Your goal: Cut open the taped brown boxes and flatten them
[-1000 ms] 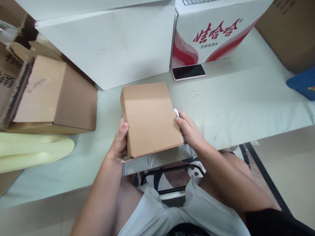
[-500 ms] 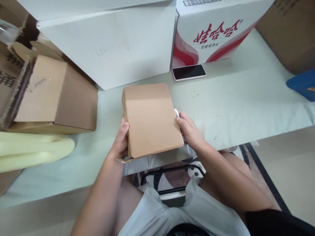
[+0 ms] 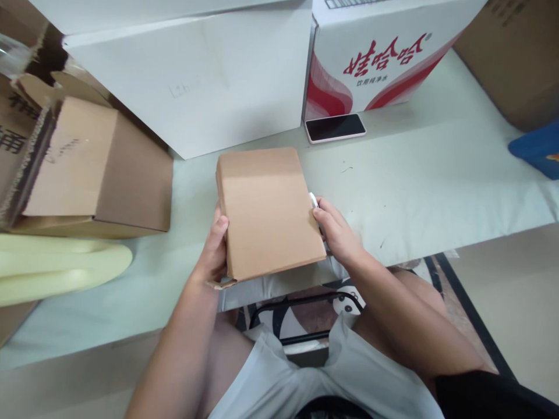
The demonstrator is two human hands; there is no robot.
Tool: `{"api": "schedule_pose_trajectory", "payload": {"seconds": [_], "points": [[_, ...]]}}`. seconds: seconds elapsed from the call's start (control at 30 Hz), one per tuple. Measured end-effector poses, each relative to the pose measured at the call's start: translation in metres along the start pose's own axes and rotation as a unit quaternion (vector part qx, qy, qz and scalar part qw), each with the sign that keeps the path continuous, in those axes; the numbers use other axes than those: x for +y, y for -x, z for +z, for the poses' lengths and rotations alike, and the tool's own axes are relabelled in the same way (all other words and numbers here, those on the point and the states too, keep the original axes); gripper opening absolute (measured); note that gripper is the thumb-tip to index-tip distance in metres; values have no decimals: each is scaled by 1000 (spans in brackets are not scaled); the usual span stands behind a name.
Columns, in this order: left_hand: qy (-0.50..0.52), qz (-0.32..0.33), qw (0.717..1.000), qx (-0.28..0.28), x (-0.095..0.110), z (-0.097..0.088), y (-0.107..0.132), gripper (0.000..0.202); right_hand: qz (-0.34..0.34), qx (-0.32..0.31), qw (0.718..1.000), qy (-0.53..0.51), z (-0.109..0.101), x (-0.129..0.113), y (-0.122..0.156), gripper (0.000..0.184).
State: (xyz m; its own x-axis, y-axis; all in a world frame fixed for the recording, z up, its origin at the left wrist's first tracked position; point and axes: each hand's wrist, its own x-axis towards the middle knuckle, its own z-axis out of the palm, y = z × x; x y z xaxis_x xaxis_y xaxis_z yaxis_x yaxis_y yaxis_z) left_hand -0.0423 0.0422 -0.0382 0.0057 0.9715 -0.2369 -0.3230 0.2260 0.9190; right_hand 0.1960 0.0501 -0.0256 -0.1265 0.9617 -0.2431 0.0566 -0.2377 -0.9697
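Note:
A small brown cardboard box [image 3: 268, 209] rests closed at the near edge of the pale table [image 3: 414, 180]. My left hand [image 3: 212, 250] grips its left side, thumb on the top face. My right hand [image 3: 336, 233] is closed against its right side, thumb at the top edge. A small white object [image 3: 313, 200] pokes out just above my right thumb; I cannot tell what it is or whether my hand holds it.
A phone [image 3: 335, 127] lies face up behind the box. Behind it stand a large white carton [image 3: 192, 81] and a red-and-white printed carton [image 3: 375, 52]. An open brown box [image 3: 96, 169] and a pale yellow foam piece [image 3: 61, 267] lie left. A blue item [image 3: 535, 148] sits far right.

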Motion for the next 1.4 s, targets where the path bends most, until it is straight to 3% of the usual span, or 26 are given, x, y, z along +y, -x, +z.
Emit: {"api": "schedule_pose_trajectory", "payload": {"seconds": [0.9,1.4], "points": [[0,21,1000,-3,-2,2,-2,67,0,1,1000,0,1,-3,1,30],[-18,2,999,30,2,10,3,67,-3,12,1000,-11,2,-1,-2,31]]}}
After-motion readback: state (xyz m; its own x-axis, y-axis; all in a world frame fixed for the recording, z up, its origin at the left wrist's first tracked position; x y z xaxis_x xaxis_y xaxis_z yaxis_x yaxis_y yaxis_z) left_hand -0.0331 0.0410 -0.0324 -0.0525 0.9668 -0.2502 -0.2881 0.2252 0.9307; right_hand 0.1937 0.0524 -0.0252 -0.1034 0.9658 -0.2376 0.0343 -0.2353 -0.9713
